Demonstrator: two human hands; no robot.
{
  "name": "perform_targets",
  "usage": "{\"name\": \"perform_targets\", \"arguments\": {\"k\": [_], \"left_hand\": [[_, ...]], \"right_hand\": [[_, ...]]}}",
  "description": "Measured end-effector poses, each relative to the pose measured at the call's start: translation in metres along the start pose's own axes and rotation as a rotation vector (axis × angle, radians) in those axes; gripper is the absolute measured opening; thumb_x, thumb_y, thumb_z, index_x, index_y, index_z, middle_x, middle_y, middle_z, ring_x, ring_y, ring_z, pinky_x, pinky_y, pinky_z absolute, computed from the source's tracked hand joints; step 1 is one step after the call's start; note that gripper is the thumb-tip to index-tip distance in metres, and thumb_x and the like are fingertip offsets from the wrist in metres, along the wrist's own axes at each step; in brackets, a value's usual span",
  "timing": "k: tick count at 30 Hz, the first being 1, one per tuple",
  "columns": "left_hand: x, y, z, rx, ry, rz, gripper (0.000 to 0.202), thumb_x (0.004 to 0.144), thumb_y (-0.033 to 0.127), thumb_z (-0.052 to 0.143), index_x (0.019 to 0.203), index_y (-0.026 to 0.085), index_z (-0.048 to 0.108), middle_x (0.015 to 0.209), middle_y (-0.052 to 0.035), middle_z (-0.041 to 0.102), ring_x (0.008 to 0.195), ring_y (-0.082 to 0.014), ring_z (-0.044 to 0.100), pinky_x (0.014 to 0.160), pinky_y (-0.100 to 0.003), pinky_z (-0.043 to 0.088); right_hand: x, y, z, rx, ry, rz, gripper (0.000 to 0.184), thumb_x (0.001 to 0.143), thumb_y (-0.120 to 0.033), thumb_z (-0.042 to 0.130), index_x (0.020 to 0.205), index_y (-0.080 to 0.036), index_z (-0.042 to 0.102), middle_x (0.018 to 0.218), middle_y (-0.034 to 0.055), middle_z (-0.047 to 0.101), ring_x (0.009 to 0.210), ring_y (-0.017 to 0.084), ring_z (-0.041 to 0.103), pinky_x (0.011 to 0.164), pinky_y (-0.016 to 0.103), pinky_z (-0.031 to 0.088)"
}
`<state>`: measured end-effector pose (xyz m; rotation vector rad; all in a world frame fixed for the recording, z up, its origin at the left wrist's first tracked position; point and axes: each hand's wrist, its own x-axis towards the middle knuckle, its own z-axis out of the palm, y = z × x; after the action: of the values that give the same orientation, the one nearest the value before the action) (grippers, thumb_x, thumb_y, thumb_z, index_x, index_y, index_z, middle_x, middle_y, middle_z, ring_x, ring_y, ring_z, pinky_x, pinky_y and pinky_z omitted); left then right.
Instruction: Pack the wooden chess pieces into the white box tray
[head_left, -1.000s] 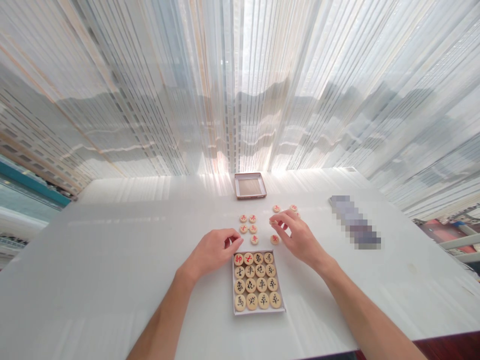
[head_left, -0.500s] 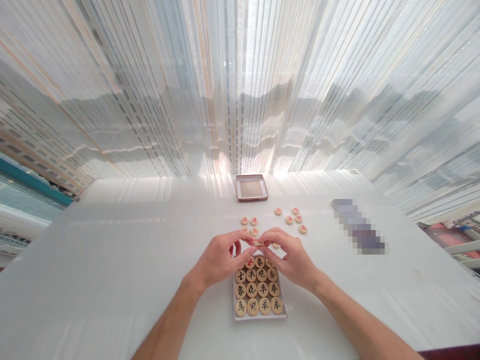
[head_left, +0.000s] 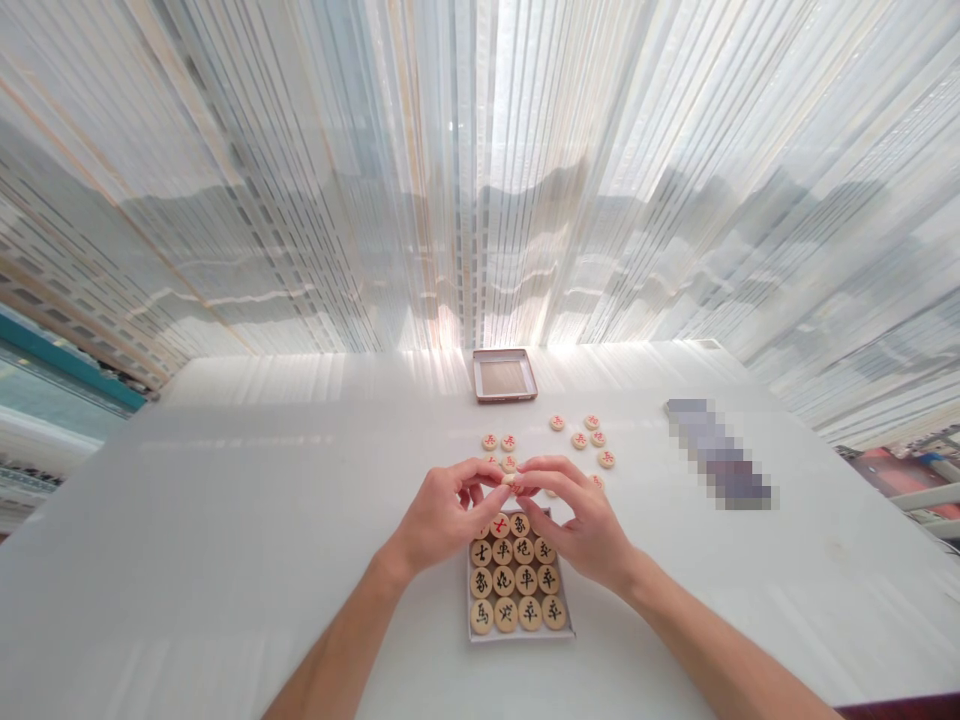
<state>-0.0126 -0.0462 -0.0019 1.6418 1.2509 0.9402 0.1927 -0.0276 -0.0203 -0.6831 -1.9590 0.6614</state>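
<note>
A shallow white box (head_left: 568,626) of round wooden chess pieces (head_left: 516,581) with black and red characters lies on the white table (head_left: 225,520) in front of me. My left hand (head_left: 442,515) and my right hand (head_left: 577,520) meet just above the box's far edge. Their fingertips pinch one small wooden piece (head_left: 511,480) between them. More red-marked pieces (head_left: 499,442) lie on the table just beyond the hands, and another loose group (head_left: 589,437) lies to the right of them.
A box lid with a brown inside (head_left: 504,375) rests at the table's far side, near the sheer striped curtain (head_left: 480,170). A blurred dark oblong thing (head_left: 718,452) lies at the right. The table's near edge shows at the bottom right.
My right hand came back from the loose pieces at the right and met my left hand over the box. Both now pinch one piece, lifted slightly higher than half a second ago.
</note>
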Motion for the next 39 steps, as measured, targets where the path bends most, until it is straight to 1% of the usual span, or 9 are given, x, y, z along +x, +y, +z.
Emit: {"name": "perform_targets", "arguments": {"k": [3, 5, 9, 13, 15, 20, 25, 35, 39], "left_hand": [[0.0001, -0.0007, 0.0003, -0.075, -0.023, -0.022, 0.023, 0.092, 0.04, 0.063, 0.099, 0.02, 0.073, 0.088, -0.0022, 0.075, 0.069, -0.0116, 0.062, 0.061, -0.021, 0.048], [-0.0002, -0.0018, 0.0007, -0.134, -0.036, -0.046, 0.025, 0.092, 0.04, 0.064, 0.103, 0.02, 0.072, 0.089, -0.0032, 0.076, 0.074, -0.0142, 0.067, 0.062, -0.022, 0.049], [-0.0007, -0.0035, 0.0014, -0.197, -0.041, -0.07, 0.029, 0.091, 0.041, 0.066, 0.111, 0.019, 0.068, 0.087, -0.0043, 0.077, 0.076, -0.0166, 0.07, 0.058, -0.022, 0.05], [-0.0008, -0.0021, -0.0002, -0.199, -0.046, -0.052, 0.029, 0.089, 0.041, 0.068, 0.108, 0.019, 0.067, 0.1, -0.0068, 0.075, 0.08, -0.0172, 0.07, 0.058, -0.022, 0.052], [-0.0009, -0.0012, -0.0013, -0.197, -0.056, -0.054, 0.03, 0.089, 0.04, 0.069, 0.11, 0.019, 0.066, 0.103, -0.0072, 0.075, 0.078, -0.0162, 0.069, 0.059, -0.023, 0.053], [-0.0018, 0.0001, -0.0023, -0.202, -0.087, -0.073, 0.034, 0.089, 0.041, 0.069, 0.115, 0.02, 0.064, 0.098, -0.0062, 0.076, 0.067, -0.0129, 0.065, 0.058, -0.024, 0.054], [-0.0023, 0.0015, -0.0023, -0.205, -0.091, -0.08, 0.035, 0.087, 0.04, 0.071, 0.115, 0.02, 0.063, 0.098, -0.006, 0.076, 0.062, -0.0104, 0.061, 0.058, -0.024, 0.053], [-0.0019, -0.0009, -0.0003, -0.227, -0.087, -0.084, 0.034, 0.086, 0.04, 0.072, 0.111, 0.02, 0.061, 0.094, -0.0055, 0.075, 0.061, -0.0116, 0.063, 0.057, -0.024, 0.053], [-0.0018, -0.0015, -0.0001, -0.23, -0.102, -0.095, 0.035, 0.087, 0.039, 0.072, 0.114, 0.021, 0.059, 0.09, -0.0048, 0.076, 0.058, -0.0108, 0.062, 0.057, -0.024, 0.052]], "right_hand": [[-0.0009, 0.0019, 0.0005, -0.023, -0.002, -0.039, 0.035, 0.09, -0.007, 0.061, 0.118, -0.028, 0.065, 0.11, 0.006, 0.065, 0.101, 0.018, 0.067, 0.085, 0.033, 0.061], [-0.0012, 0.0031, 0.0004, -0.029, -0.004, -0.056, 0.036, 0.09, -0.006, 0.061, 0.119, -0.027, 0.065, 0.11, 0.006, 0.066, 0.1, 0.018, 0.067, 0.085, 0.033, 0.061], [-0.0013, 0.0049, 0.0001, -0.033, -0.001, -0.069, 0.041, 0.09, -0.005, 0.061, 0.123, -0.028, 0.063, 0.112, 0.0061, 0.066, 0.102, 0.019, 0.068, 0.087, 0.033, 0.061], [-0.0027, 0.0062, -0.0012, -0.032, -0.006, -0.065, 0.046, 0.09, -0.004, 0.06, 0.128, -0.029, 0.06, 0.115, 0.0058, 0.069, 0.105, 0.019, 0.068, 0.089, 0.033, 0.06], [-0.0032, 0.0068, -0.0022, -0.03, -0.008, -0.064, 0.046, 0.09, -0.004, 0.06, 0.129, -0.029, 0.06, 0.115, 0.0054, 0.07, 0.106, 0.019, 0.068, 0.089, 0.033, 0.06], [-0.0018, 0.0061, -0.0039, -0.026, -0.016, -0.068, 0.045, 0.091, -0.003, 0.058, 0.128, -0.029, 0.06, 0.114, 0.0042, 0.072, 0.105, 0.018, 0.069, 0.088, 0.032, 0.06], [-0.0008, 0.0052, -0.0035, -0.047, -0.018, -0.054, 0.041, 0.093, -0.006, 0.058, 0.127, -0.028, 0.06, 0.112, 0.0032, 0.074, 0.103, 0.017, 0.071, 0.087, 0.031, 0.06], [-0.004, 0.0048, -0.0026, -0.048, -0.031, -0.016, 0.037, 0.094, -0.012, 0.059, 0.127, -0.029, 0.061, 0.113, 0.0036, 0.075, 0.103, 0.019, 0.072, 0.089, 0.032, 0.06], [-0.0058, 0.0058, -0.0019, -0.059, -0.02, -0.016, 0.04, 0.094, -0.012, 0.059, 0.13, -0.029, 0.059, 0.113, 0.0041, 0.075, 0.102, 0.019, 0.072, 0.088, 0.032, 0.06]]}}
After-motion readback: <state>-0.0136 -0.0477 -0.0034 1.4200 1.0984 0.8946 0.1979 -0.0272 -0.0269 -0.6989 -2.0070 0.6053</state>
